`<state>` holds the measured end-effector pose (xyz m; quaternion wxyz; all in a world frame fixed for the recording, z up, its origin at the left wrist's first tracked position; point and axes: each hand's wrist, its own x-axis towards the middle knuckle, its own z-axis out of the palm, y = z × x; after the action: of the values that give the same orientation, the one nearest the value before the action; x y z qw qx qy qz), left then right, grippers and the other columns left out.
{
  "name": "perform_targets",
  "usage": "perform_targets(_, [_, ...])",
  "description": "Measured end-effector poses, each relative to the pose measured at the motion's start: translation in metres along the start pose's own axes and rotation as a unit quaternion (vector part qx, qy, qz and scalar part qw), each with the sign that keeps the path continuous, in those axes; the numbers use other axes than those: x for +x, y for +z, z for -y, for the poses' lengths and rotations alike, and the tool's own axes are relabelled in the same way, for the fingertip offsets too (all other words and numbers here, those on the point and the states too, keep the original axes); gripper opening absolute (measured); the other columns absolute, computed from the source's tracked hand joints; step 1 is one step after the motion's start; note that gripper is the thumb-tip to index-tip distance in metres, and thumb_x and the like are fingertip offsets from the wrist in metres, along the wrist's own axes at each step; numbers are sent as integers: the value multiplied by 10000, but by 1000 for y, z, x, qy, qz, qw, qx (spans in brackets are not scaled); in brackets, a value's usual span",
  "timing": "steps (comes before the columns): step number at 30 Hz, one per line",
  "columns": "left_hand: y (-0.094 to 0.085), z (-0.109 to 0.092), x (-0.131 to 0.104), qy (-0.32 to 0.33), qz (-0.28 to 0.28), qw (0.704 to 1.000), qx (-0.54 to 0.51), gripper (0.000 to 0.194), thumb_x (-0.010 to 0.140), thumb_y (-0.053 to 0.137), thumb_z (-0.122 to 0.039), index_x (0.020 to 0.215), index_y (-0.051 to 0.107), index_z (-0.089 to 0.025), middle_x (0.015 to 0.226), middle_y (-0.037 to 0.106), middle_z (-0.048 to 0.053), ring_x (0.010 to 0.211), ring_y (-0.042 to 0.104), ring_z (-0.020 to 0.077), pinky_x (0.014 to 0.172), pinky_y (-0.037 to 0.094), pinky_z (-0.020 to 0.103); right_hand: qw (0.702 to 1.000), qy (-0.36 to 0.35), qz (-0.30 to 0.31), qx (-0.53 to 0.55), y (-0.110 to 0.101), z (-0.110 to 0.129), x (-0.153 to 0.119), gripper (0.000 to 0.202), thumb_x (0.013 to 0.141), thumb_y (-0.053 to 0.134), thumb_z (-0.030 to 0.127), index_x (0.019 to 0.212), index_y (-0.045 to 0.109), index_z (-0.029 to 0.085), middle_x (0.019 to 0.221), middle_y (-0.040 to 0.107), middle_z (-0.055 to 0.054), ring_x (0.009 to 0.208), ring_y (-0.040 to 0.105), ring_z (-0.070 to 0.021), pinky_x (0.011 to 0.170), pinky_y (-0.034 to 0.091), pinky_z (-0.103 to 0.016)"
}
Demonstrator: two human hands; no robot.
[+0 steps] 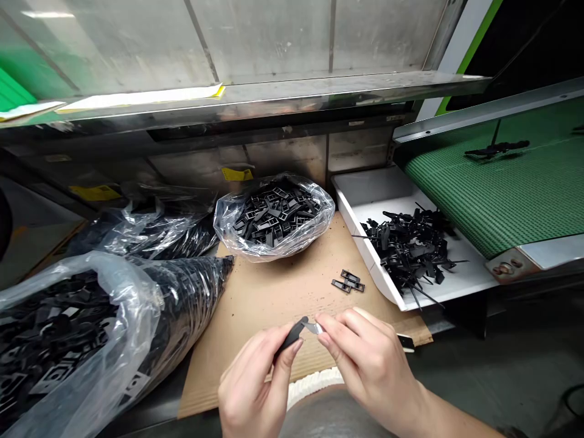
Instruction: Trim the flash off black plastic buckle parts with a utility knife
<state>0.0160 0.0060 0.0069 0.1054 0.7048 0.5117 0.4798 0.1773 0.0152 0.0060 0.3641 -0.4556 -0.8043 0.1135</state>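
Note:
My left hand (258, 377) is closed on a small, narrow black plastic part (292, 337), its tip pointing up and to the right. In my right hand (371, 362), thumb and fingers pinch a small knife (312, 328); its short metal blade meets the tip of the part. Most of the knife is hidden in the hand, and a dark end shows behind the wrist side. Beyond the hands, several black plastic clips (348, 281) lie together on a cardboard sheet (274, 286).
A clear bag of black clips (276, 213) stands at the back. To the left bulge larger plastic bags (182, 298) of black parts. At right, a white tray (365, 243) holds molded black pieces below a green conveyor belt (511, 201). A metal shelf (283, 100) crosses above.

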Motion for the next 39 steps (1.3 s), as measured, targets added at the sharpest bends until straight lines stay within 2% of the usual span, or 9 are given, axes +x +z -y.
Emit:
perform_targets(7, [-6,7,-7,55,-16,998,35,281,729,585,-56,962,619,-207,801,676,18,716,617,157,651,494,254,999,-5,21,-35,0,6,5,224,891,415,224,986,607,159,646,538,-37,592,484,-148,548,345,-258])
perform_targets(12, [-9,11,-12,78,-30,995,57,317,721,590,-41,992,610,-203,831,679,23,748,622,156,680,496,252,999,-10,38,-13,5,9,6,221,894,407,224,979,602,165,655,538,-35,596,483,-144,556,352,-254])
perform_targets(17, [-14,12,-16,82,-45,993,70,370,706,594,-21,1023,609,-210,830,681,22,731,628,164,684,501,268,1000,3,23,-9,8,11,7,218,896,404,212,969,603,160,655,532,-33,593,473,-143,558,344,-255])
perform_targets(22, [-17,14,-16,85,-57,991,82,375,697,606,1,1020,609,-190,848,672,29,756,618,151,707,501,267,1000,-17,22,-4,9,12,8,202,889,420,205,967,601,161,653,527,-28,586,463,-137,557,343,-252])
perform_targets(27, [-19,14,-16,111,-68,988,85,378,673,613,57,1003,618,-127,851,665,53,773,613,143,710,504,254,1000,-21,23,1,11,14,9,203,893,418,213,974,598,168,651,522,-21,580,459,-132,555,346,-248])
perform_targets(39, [-19,17,-20,116,-72,988,77,412,642,616,85,1004,623,-113,863,659,56,773,614,149,709,504,252,997,19,77,20,12,19,9,210,906,384,232,951,586,193,667,518,-7,600,471,-133,564,360,-242])
